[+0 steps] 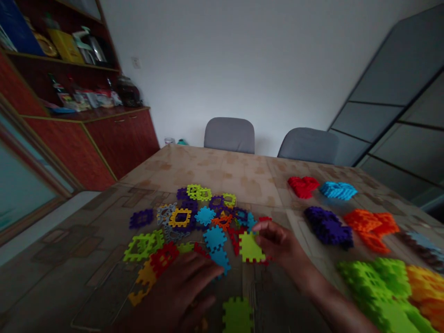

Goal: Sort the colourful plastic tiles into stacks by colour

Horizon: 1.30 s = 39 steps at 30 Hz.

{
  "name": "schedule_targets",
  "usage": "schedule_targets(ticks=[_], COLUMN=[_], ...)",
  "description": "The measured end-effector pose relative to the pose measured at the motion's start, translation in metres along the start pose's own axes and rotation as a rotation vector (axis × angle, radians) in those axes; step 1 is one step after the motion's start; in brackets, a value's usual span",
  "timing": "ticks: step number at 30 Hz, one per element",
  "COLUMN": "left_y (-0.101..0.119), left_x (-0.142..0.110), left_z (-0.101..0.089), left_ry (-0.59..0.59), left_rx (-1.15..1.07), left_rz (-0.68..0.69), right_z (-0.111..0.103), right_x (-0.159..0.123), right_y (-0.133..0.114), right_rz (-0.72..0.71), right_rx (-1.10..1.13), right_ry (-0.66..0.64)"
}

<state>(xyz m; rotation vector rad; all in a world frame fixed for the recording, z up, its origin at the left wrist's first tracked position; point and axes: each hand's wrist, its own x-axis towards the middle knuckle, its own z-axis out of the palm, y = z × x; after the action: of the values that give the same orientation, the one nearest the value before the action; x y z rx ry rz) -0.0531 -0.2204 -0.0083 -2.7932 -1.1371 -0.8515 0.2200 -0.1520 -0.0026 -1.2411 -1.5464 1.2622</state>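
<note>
Lime-green plastic is in the grip: the right hand [277,243] pinches a solid green interlocking tile [250,247], thumb and fingers clamped on its right edge, holding it at the near right edge of the loose tile heap [194,217] on the patterned table [225,171]. Left hand [183,286] lies flat on the near side of that heap, fingers spread slightly, fingertips touching a blue tile [218,256] and holding nothing. Another green tile [237,315] sits alone, nearer than the heap. Right of the heap, sorted stacks: red [303,186], light blue [337,190], purple [328,225], orange [371,224], green [378,280]. Beyond the heap, two grey chairs [229,134].
</note>
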Motion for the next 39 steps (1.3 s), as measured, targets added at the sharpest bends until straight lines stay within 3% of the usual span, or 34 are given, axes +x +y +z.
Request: schedule_targets(ticks=[4, 7, 10, 13, 16, 21, 28, 33, 36, 39], left_y=[-0.002, 0.009, 0.020, 0.023, 0.017, -0.012, -0.055, -0.071, -0.072, -0.071], left_x=[-0.014, -0.010, -0.002, -0.001, -0.007, -0.019, -0.023, -0.026, -0.018, -0.010], left_z=[0.004, 0.002, -0.003, -0.003, 0.001, 0.003, -0.012, -0.008, -0.008, -0.010], left_ry=[-0.022, -0.018, 0.005, -0.008, -0.046, -0.090, -0.207, -0.256, -0.296, -0.311], left_rx=[-0.043, -0.042, -0.013, 0.012, 0.000, 0.103, 0.180, 0.193, 0.181, 0.201], left_rz=[-0.072, 0.043, 0.150, 0.162, 0.151, -0.060, -0.174, -0.178, -0.201, -0.182], right_z=[0.026, 0.034, 0.030, 0.022, 0.018, 0.019, 0.027, 0.019, 0.012, 0.011], right_x=[-0.060, -0.081, -0.087, -0.088, -0.087, -0.087, -0.083, -0.072, -0.052, -0.027], right_y=[0.013, 0.018, 0.014, 0.008, 0.009, 0.023, 0.041, 0.024, 0.004, -0.004], right_rz=[0.114, 0.078, -0.011, -0.097, -0.134, -0.303, -0.527, -0.468, -0.376, -0.370], right_rx=[0.218, 0.063, -0.251, -0.469, -0.550, -0.612, -0.638, -0.631, -0.667, -0.755], right_ry=[-0.147, -0.212, -0.244, -0.255, -0.303, -0.332, -0.362, -0.250, -0.181, -0.169])
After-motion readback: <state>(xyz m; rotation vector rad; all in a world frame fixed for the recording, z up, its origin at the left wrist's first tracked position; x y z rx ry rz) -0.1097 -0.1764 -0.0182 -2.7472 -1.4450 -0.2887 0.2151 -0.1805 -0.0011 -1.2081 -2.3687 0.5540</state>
